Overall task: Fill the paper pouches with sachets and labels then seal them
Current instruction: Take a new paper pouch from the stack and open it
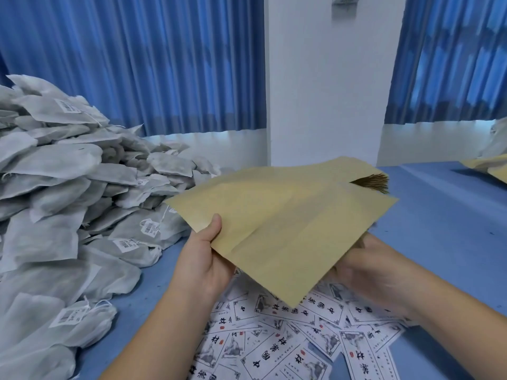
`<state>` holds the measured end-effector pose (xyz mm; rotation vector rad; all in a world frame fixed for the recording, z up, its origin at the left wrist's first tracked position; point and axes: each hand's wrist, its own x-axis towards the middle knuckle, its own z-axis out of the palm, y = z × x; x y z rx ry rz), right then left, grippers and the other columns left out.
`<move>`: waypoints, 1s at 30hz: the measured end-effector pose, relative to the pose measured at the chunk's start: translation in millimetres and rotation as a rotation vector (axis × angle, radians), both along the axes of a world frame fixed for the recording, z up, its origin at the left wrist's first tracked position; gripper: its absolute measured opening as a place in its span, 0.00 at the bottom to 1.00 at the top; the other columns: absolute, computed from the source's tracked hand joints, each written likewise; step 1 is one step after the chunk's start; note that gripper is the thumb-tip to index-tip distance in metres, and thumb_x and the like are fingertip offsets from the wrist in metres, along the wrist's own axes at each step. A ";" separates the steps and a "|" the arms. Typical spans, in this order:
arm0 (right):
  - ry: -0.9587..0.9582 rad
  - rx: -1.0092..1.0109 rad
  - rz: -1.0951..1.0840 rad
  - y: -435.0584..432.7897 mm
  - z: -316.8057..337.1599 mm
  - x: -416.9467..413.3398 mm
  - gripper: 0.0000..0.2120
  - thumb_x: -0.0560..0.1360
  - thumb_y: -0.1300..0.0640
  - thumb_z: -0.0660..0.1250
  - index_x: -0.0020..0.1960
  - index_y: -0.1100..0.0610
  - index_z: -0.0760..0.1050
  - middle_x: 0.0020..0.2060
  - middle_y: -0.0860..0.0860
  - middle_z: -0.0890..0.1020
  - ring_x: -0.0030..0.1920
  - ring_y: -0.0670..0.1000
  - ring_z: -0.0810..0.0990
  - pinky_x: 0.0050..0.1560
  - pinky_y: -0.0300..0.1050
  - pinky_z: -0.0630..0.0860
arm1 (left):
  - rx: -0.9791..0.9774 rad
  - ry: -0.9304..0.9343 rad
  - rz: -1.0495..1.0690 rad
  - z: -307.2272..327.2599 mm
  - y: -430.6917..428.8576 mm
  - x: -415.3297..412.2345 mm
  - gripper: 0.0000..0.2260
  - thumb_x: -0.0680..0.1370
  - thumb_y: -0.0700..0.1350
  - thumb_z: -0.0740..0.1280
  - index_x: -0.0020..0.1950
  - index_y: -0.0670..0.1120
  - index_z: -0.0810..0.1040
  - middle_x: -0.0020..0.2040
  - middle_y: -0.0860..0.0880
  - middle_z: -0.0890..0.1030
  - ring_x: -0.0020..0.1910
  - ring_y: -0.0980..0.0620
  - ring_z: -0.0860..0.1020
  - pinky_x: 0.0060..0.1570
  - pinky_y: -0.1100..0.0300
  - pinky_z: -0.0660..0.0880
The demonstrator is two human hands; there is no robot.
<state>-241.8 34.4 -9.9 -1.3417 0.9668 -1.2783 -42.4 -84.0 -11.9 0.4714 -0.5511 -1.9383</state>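
I hold a fanned stack of tan paper pouches [285, 215] above the blue table. My left hand [204, 253] grips its lower left edge, thumb on top. My right hand [365, 267] is under the stack's right side, blurred and partly hidden by the paper. The stack's layered edges show as a dark fan [373, 183] at the far right corner. A large heap of grey-white sachets [68, 193] with small barcode tags fills the left side. Printed white labels [296, 338] with black characters lie scattered on the table below my hands.
The blue table [439, 215] stretches right. More tan pouches [491, 167] lie at the far right edge. Blue curtains [164, 64] and a white pillar [329, 78] stand behind the table.
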 end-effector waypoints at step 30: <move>0.326 0.425 -0.605 34.7 21.6 -122.8 0.12 0.73 0.63 0.66 0.54 0.55 0.80 0.44 0.57 0.86 0.38 0.58 0.85 0.35 0.47 0.79 | -0.177 -0.780 -0.151 3.6 -8.5 21.9 0.07 0.77 0.44 0.67 0.46 0.42 0.83 0.31 0.47 0.80 0.20 0.54 0.71 0.19 0.68 0.67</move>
